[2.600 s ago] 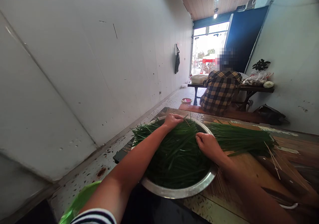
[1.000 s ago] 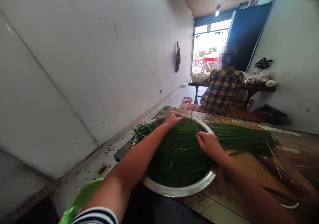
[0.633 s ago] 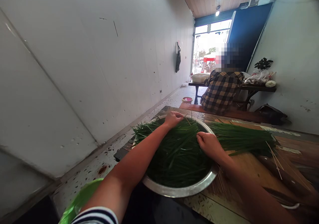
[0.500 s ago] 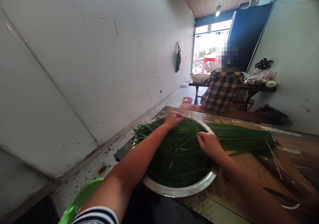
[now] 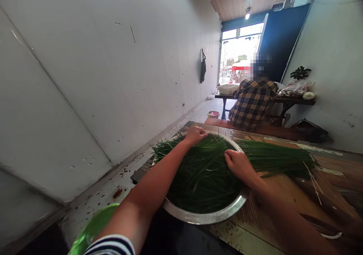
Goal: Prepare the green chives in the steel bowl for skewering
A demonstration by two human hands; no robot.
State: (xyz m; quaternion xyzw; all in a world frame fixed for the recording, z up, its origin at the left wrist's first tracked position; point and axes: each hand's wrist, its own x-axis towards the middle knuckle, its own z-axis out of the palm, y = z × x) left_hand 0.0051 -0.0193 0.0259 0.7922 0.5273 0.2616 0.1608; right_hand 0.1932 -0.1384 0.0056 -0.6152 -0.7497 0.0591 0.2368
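A wide metal basin (image 5: 202, 218) full of long green garlic chives (image 5: 202, 179) stands at the table's near left corner. Over its far rim, my left hand (image 5: 196, 135) is closed in a pinch; what is between the fingertips is too small to make out. A thin bamboo skewer (image 5: 214, 137) shows just beside those fingertips, above the leaves. My right hand (image 5: 236, 163) is closed at the basin's right side, thumb and forefinger against the ends of a layer of chives. The rest of its fingers are curled under and partly hidden.
More chives (image 5: 278, 156) lie on a wooden board (image 5: 279, 188) at right, with loose skewers (image 5: 313, 183) and a knife (image 5: 320, 198). A green bag-lined bin (image 5: 95, 224) stands at lower left. Ahead, a person in a plaid shirt (image 5: 253, 103) sits at another table.
The left hand has shifted very slightly left, away from the skewer near its fingertips. The right hand stays almost in place, and the basin has not moved.
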